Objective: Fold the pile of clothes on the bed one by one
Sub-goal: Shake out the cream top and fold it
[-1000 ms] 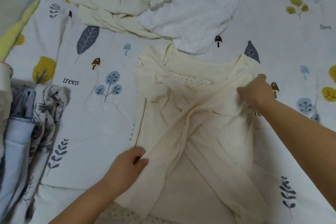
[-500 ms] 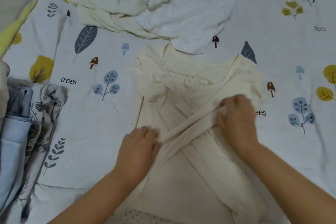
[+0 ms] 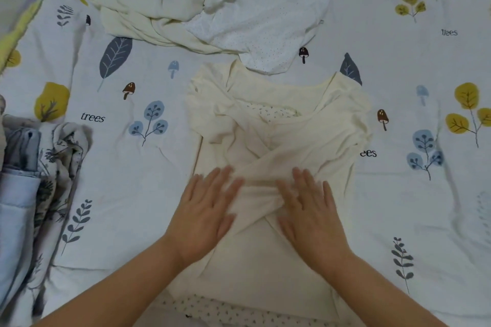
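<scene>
A: Mid-bed, on the sheet [image 3: 398, 207], lies the cream top [image 3: 279, 260], neck away from the camera, both sleeves crossed over its front in an X.

B: Hands?

A: Left hand [image 3: 204, 215] flat on the top, fingers straight and spread, palm down on the left side of the sleeve crossing. Right hand [image 3: 310, 218] the same on the right side. Neither grips anything; both just press the cloth. Slight blur on the fingertips.

B: Pile?

A: Pile [image 3: 212, 2] sits at the far edge, beyond the top's neck: cream cloth on the left, white dotted cloth on the right, all crumpled. The dotted piece's lower corner comes just beside the neckline; can't tell if they touch.

B: Anything else?

A: Dotted fabric [image 3: 225, 310] peeks from under the top's near hem. Blue and patterned clothes [image 3: 34, 175] lie bunched at the left edge, well apart from the top.
</scene>
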Tool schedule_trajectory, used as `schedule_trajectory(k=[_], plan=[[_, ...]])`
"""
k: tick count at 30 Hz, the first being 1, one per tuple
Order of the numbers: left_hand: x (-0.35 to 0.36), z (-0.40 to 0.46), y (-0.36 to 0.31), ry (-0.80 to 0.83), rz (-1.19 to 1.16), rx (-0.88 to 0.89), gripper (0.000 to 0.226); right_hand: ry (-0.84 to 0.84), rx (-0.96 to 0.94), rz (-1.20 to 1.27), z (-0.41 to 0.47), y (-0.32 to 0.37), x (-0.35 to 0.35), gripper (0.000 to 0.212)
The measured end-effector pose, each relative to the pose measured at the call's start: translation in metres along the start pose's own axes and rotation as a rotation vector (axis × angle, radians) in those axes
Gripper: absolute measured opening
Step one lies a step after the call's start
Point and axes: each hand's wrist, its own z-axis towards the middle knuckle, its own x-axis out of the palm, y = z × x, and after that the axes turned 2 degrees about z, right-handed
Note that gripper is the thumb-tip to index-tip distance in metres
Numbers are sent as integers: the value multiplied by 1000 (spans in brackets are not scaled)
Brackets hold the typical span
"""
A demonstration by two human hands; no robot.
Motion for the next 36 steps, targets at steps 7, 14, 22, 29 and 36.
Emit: schedule_trajectory(k=[7,14,22,29,36], plan=[[19,-8,7,357,-28,-72,72,233,-7,109,-7,-8,0,57],[-18,-46,46,197,97,125,96,116,-24,-74,-82,-51,-27,99],[-26,-71,62,311,254,406,124,288,-188,-91,-124,-56,-23,108],[-29,-67,57,490,-196,242,73,363,-58,222,-108,-46,-28,65],[-83,-7,50,302,-1086,-291,29,154,388,982,-59,-50,-69,39]])
